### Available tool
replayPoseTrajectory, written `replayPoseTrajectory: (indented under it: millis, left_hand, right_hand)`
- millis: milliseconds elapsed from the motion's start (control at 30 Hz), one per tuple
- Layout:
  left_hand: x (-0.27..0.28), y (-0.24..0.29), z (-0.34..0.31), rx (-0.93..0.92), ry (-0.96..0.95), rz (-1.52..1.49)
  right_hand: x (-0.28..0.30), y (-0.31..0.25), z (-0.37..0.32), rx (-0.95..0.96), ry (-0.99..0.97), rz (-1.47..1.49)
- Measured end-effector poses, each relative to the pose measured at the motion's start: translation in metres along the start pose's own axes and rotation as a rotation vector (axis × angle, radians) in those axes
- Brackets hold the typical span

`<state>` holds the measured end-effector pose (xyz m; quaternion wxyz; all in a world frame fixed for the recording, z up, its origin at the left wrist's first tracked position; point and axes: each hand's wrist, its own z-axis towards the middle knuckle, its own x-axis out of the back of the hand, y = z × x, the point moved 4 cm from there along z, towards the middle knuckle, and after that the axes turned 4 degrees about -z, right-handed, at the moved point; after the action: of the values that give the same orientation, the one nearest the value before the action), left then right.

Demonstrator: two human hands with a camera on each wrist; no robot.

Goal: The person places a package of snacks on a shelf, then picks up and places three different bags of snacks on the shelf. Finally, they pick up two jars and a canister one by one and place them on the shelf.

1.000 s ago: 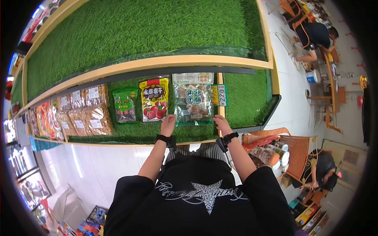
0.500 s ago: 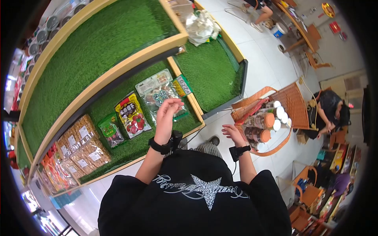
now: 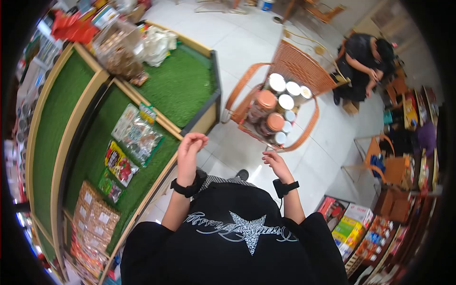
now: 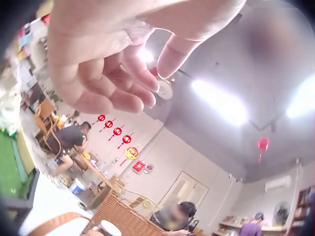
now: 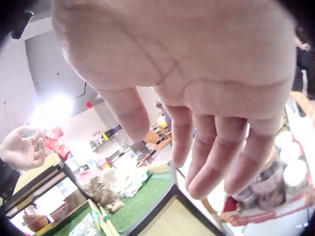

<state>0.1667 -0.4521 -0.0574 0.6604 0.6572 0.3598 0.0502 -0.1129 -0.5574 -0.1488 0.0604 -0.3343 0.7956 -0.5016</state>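
My left hand (image 3: pixel 189 154) is raised in front of the shelf's corner, fingers loosely bent and nothing in them. My right hand (image 3: pixel 279 167) hangs near the wicker armchair (image 3: pixel 304 64), its relaxed fingers pointing toward the chair's front edge and holding nothing. Several jars stand on the chair seat, among them an orange-lidded jar (image 3: pixel 273 124) and a white-lidded jar (image 3: pixel 286 102). On the green turf shelf (image 3: pixel 152 161) to the left lie a clear snack bag (image 3: pixel 137 135), a yellow-and-black bag with red fruit pictured (image 3: pixel 121 164) and a small green bag (image 3: pixel 110 186).
Packs of brown snacks (image 3: pixel 92 213) fill the shelf's near end. A white plastic bag (image 3: pixel 159 45) and a large bag of brown goods (image 3: pixel 116 50) rest at its far end. A seated person (image 3: pixel 363 61) is behind the chair. Boxes (image 3: pixel 351 225) stand at lower right.
Both hands have left the clear snack bag, which stays on the shelf. The view and body have turned right, bringing the wicker chair with jars in front.
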Motion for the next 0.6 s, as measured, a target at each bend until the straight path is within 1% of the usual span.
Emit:
replayPoseTrajectory:
  millis: [33, 100, 133, 167, 233, 267, 333, 367, 433, 467, 500, 533, 567, 600]
  left_hand:
    - [-0.012, 0.002, -0.002, -0.069, -0.043, 0.051]
    - [-0.038, 0.011, -0.003, -0.187, -0.078, 0.212]
    - [-0.048, 0.019, -0.001, -0.282, -0.096, 0.461]
    - [-0.059, 0.024, 0.001, -0.352, -0.123, 0.565]
    - [-0.083, 0.033, 0.002, -0.438, -0.247, 0.67]
    - [-0.091, 0.036, 0.004, -0.437, -0.258, 0.676]
    - [-0.11, 0.038, 0.003, -0.581, -0.413, 0.881]
    - [-0.114, 0.036, 0.004, -0.578, -0.422, 0.885]
    - [-0.125, 0.03, 0.005, -0.607, -0.502, 0.989]
    - [-0.129, 0.028, 0.005, -0.605, -0.506, 0.994]
    - [-0.134, 0.025, 0.003, -0.598, -0.555, 1.018]
    - [-0.138, 0.023, 0.003, -0.593, -0.603, 1.042]
    - [-0.14, 0.02, 0.005, -0.591, -0.607, 1.046]
    - [-0.141, 0.015, 0.008, -0.58, -0.615, 1.025]
  right_hand:
    - [0.018, 0.011, -0.012, -0.008, 0.037, 0.02]
    - [0.056, 0.033, -0.038, -0.018, 0.185, 0.05]
    - [0.071, 0.042, -0.052, -0.012, 0.221, 0.047]
    - [0.084, 0.054, -0.063, -0.046, 0.262, 0.037]
    - [0.1, 0.073, -0.085, -0.084, 0.336, 0.13]
    - [0.106, 0.081, -0.092, -0.087, 0.341, 0.141]
    - [0.113, 0.1, -0.104, -0.126, 0.406, 0.164]
    - [0.112, 0.107, -0.107, -0.131, 0.409, 0.173]
    - [0.111, 0.112, -0.108, -0.139, 0.427, 0.166]
    - [0.109, 0.114, -0.106, -0.119, 0.442, 0.185]
    - [0.106, 0.112, -0.102, -0.123, 0.44, 0.19]
    - [0.104, 0.106, -0.097, -0.066, 0.447, 0.222]
    - [0.103, 0.099, -0.09, -0.009, 0.455, 0.253]
    - [0.102, 0.088, -0.083, -0.007, 0.458, 0.309]
